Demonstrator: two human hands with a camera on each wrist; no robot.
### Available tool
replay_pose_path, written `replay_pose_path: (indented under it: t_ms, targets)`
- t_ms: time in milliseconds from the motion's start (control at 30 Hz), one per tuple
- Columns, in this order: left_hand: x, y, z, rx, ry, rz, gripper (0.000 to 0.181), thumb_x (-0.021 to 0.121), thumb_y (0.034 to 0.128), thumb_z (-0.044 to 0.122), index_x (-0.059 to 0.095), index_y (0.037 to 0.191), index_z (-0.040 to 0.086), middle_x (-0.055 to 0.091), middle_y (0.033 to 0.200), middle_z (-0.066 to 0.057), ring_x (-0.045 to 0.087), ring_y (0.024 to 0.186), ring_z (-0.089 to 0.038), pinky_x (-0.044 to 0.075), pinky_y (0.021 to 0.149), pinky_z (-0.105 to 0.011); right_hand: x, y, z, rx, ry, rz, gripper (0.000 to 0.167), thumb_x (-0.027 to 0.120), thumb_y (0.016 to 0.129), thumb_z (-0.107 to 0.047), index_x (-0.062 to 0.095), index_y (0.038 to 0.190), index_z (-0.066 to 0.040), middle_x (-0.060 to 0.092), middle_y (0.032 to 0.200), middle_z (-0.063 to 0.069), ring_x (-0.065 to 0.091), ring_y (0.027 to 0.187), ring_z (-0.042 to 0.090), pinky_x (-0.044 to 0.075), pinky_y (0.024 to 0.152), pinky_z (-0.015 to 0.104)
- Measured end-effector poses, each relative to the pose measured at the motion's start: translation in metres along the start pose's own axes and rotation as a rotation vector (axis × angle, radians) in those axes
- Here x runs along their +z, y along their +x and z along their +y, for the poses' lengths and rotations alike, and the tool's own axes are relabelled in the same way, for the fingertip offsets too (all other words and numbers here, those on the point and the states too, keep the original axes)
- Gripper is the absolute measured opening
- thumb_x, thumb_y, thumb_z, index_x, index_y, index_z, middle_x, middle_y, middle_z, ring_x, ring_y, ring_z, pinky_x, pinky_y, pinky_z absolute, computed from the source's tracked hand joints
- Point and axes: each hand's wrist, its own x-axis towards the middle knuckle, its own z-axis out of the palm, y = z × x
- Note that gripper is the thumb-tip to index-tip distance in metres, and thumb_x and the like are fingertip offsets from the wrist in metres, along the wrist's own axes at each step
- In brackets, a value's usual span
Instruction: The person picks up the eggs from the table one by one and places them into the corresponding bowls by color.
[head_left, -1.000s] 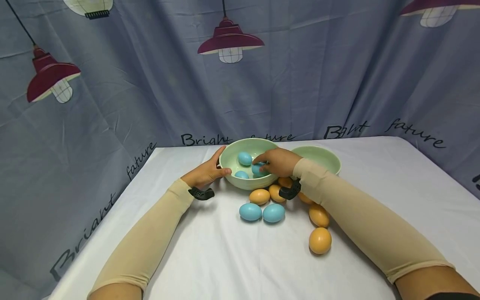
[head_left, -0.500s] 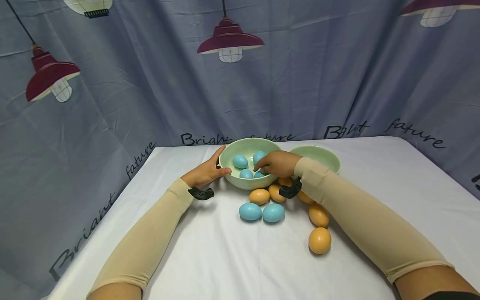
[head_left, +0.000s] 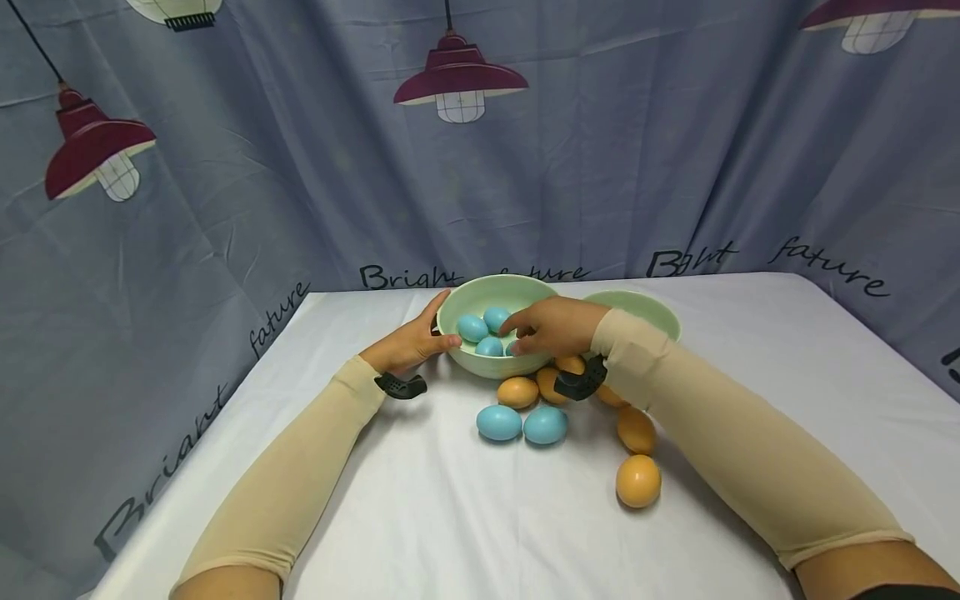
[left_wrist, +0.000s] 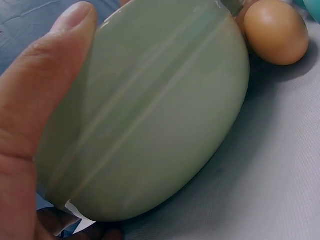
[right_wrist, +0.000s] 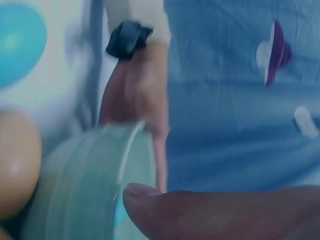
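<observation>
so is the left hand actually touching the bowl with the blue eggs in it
Touching: the head view shows the left hand gripping that green bowl, its thumb over the rim.

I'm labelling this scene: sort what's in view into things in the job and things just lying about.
In the job, judging by the hands:
- left hand, holding the green bowl
- right hand, fingers inside that bowl
- blue eggs in it

Untouched, so perhaps just lying about:
- two loose blue eggs on the white cloth
- orange eggs
- second bowl
</observation>
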Motion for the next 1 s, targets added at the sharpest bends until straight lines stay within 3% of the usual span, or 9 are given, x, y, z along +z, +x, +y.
replay_pose_path:
  t_ms: [133,233,333,400,567,767,1000]
  targets:
    - [0.000,0.000,0.000,0.008,-0.006,-0.013,0.156,0.083,0.0593,0.081,-0.010,0.170,0.022,0.005,0.176,-0.018,0.018,0.162,-0.040,0.025,0.130,-0.057,-0.001,-0.011,-0.024,-0.038,-0.064,0.039,0.043,0.067,0.105,-0.032,0.064,0.147,-0.023,0.072,0.137,0.008,0.066,0.130,0.026,0.052,0.110,0.047]
    - [0.000,0.001,0.000,0.023,-0.005,-0.022,0.153,0.084,0.0606,0.080,-0.006,0.170,0.024,0.013,0.173,-0.019,0.023,0.160,-0.040,0.030,0.127,-0.056,0.001,-0.018,-0.043,-0.100,-0.117,0.088,0.035,0.071,0.102,-0.026,0.072,0.137,-0.023,0.078,0.116,0.000,0.071,0.107,0.017,0.057,0.096,0.038]
    - [0.000,0.001,0.000,0.027,-0.007,-0.024,0.150,0.084,0.0607,0.079,-0.003,0.170,0.025,0.018,0.171,-0.019,0.028,0.157,-0.040,0.034,0.124,-0.055,0.006,-0.024,-0.060,-0.140,-0.152,0.118,0.027,0.075,0.098,-0.026,0.078,0.125,-0.026,0.076,0.093,-0.010,0.066,0.085,0.007,0.056,0.081,0.030]
    - [0.000,0.000,0.000,0.016,-0.008,-0.020,0.152,0.084,0.0598,0.080,-0.005,0.170,0.026,0.017,0.172,-0.019,0.029,0.157,-0.040,0.034,0.124,-0.054,0.011,-0.026,-0.069,-0.158,-0.163,0.110,0.025,0.079,0.095,-0.028,0.080,0.120,-0.027,0.075,0.086,-0.013,0.065,0.080,0.003,0.055,0.077,0.028]
    - [0.000,0.000,0.000,0.007,-0.020,-0.019,0.154,0.084,0.0595,0.079,-0.008,0.170,0.026,0.010,0.175,-0.017,0.027,0.158,-0.040,0.032,0.125,-0.054,0.028,-0.027,-0.085,-0.149,-0.243,0.050,0.033,0.081,0.093,-0.031,0.078,0.126,-0.027,0.078,0.093,-0.011,0.071,0.087,0.007,0.057,0.076,0.031]
    - [-0.001,0.000,0.000,0.024,-0.012,-0.020,0.148,0.084,0.0619,0.078,-0.003,0.170,0.028,0.015,0.174,-0.015,0.028,0.158,-0.039,0.033,0.125,-0.054,0.046,-0.021,-0.089,-0.084,-0.407,0.019,0.044,0.081,0.093,-0.028,0.071,0.136,-0.029,0.078,0.112,-0.002,0.073,0.094,0.021,0.060,0.072,0.040]
    - [0.000,0.000,0.000,0.035,-0.009,-0.017,0.142,0.085,0.0643,0.075,0.001,0.170,0.031,0.018,0.172,-0.013,0.030,0.156,-0.037,0.034,0.124,-0.052,0.055,-0.014,-0.088,-0.106,-0.406,-0.058,0.044,0.086,0.088,-0.023,0.073,0.130,-0.028,0.078,0.100,-0.005,0.070,0.093,0.014,0.059,0.086,0.033]
